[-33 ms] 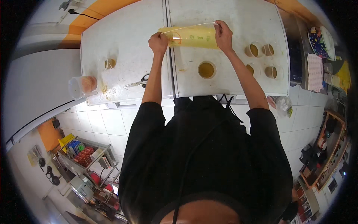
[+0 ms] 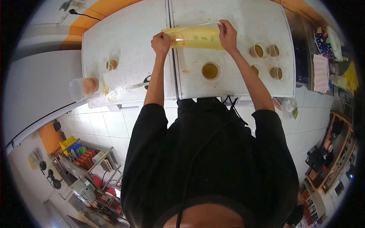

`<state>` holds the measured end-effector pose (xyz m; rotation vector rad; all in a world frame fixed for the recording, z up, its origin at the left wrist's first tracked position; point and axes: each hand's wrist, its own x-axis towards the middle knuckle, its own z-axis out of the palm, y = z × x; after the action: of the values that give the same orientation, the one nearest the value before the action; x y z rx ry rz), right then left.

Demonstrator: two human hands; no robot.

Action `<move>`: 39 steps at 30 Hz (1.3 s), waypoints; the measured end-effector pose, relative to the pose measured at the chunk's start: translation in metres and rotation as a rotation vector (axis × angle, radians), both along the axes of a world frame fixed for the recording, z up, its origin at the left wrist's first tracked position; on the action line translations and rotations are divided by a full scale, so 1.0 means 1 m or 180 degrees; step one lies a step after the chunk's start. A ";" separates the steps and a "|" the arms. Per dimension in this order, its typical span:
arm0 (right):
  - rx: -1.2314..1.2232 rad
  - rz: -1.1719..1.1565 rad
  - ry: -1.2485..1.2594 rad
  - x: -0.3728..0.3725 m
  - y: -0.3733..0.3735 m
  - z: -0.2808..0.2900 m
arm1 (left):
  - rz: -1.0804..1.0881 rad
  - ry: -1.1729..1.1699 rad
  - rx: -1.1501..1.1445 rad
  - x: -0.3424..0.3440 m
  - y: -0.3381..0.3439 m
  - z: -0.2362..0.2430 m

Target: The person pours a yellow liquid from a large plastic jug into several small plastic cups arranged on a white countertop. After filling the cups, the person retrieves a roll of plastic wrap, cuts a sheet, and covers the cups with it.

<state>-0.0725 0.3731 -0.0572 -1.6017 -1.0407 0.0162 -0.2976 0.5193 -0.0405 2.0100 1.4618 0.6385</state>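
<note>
Hardly anything has moved since the earlier frame: my hands have shifted only very slightly, and the roll of yellow film (image 2: 195, 38) lies where it was. It stretches crosswise on the white table (image 2: 131, 41), over the seam between the two tops, with orange and green print on its surface. My left hand (image 2: 161, 44) is closed on the film at the roll's left end, and my right hand (image 2: 228, 36) is clamped on it at the right end; between them a clear edge (image 2: 195, 26) runs taut, slanting up toward the right. Nearer to me, below the roll, stands a round clear cup (image 2: 210, 71) with something brown in it. Past my right forearm I see four more clear cups (image 2: 276, 73) grouped near the table's right end, one partly hidden by that arm. On my left, scissors (image 2: 137, 85) lie just beside my forearm, and well apart from them is another cup (image 2: 111, 65) holding brown contents. Yellowish crumbs (image 2: 106, 90) are scattered nearer the front edge, and a clear container (image 2: 84, 87) with something orange-pink inside sits at the left corner. Farther right, a pale pink cloth (image 2: 321, 74) hangs beyond the table.
</note>
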 end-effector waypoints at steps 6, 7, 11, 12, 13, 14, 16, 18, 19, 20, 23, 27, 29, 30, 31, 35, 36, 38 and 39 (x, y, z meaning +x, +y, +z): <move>-0.0502 0.0155 0.0232 0.011 -0.003 0.011 | -0.0334 0.0433 -0.0238 -0.002 0.009 0.002; -0.0484 0.0086 0.0196 0.011 -0.004 0.009 | -0.0461 0.0486 -0.0186 0.000 0.010 0.003; -0.0538 -0.0036 0.0060 0.016 -0.007 0.006 | -0.1373 0.1021 -0.0721 0.002 0.008 0.036; -0.0578 -0.0020 0.0036 0.016 -0.008 0.006 | -0.1606 0.1042 -0.0689 -0.002 0.012 0.036; -0.0548 -0.0007 -0.0038 0.018 -0.008 0.004 | -0.1849 0.1062 -0.0654 -0.006 0.017 0.035; -0.0518 0.0005 -0.0111 0.019 -0.007 0.002 | -0.2092 0.1081 -0.0619 -0.009 0.019 0.032; -0.0589 0.0018 -0.0120 0.019 -0.007 0.000 | -0.2303 0.1024 -0.0313 -0.012 0.017 0.026; -0.0789 0.0031 0.0011 0.016 -0.006 0.003 | -0.2344 0.1027 -0.0017 -0.017 0.017 0.022; -0.0680 -0.0015 -0.0095 0.018 -0.007 0.000 | -0.2309 0.1048 0.0137 -0.019 0.017 0.024; -0.0571 -0.0058 -0.0201 0.018 -0.007 -0.003 | -0.2268 0.1068 0.0290 -0.022 0.017 0.026; -0.0532 -0.0201 -0.0278 0.016 -0.008 -0.003 | -0.1523 0.1510 0.0559 -0.041 0.020 0.024; -0.0628 -0.0358 -0.0274 0.008 -0.009 0.004 | -0.0546 -0.0377 0.0419 -0.040 -0.014 -0.016; -0.0611 -0.0322 -0.0217 0.010 -0.009 0.001 | 0.0145 -0.1456 0.0010 -0.025 -0.031 -0.027; -0.0590 -0.0285 -0.0187 0.010 -0.007 0.000 | 0.0462 -0.1923 -0.0145 -0.022 -0.030 -0.035; -0.0585 -0.0269 -0.0206 0.011 -0.007 0.000 | 0.0631 -0.2005 -0.0358 -0.018 -0.027 -0.033; -0.0508 -0.0234 -0.0214 0.015 -0.005 -0.001 | 0.0845 -0.1949 -0.0673 -0.002 -0.012 -0.016; -0.0479 -0.0235 -0.0197 0.017 -0.004 -0.001 | 0.0784 -0.1837 -0.0619 0.003 -0.006 -0.007; -0.0579 -0.0263 -0.0140 0.022 -0.004 0.000 | 0.0117 -0.1284 -0.0568 0.005 0.005 0.017; -0.0632 -0.0279 -0.0102 0.025 -0.005 0.001 | -0.0217 -0.0996 -0.0543 0.005 0.010 0.028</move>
<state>-0.0473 0.3678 -0.0565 -1.8315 -1.0176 0.0357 -0.2929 0.5292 -0.0121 1.7319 1.2140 0.7355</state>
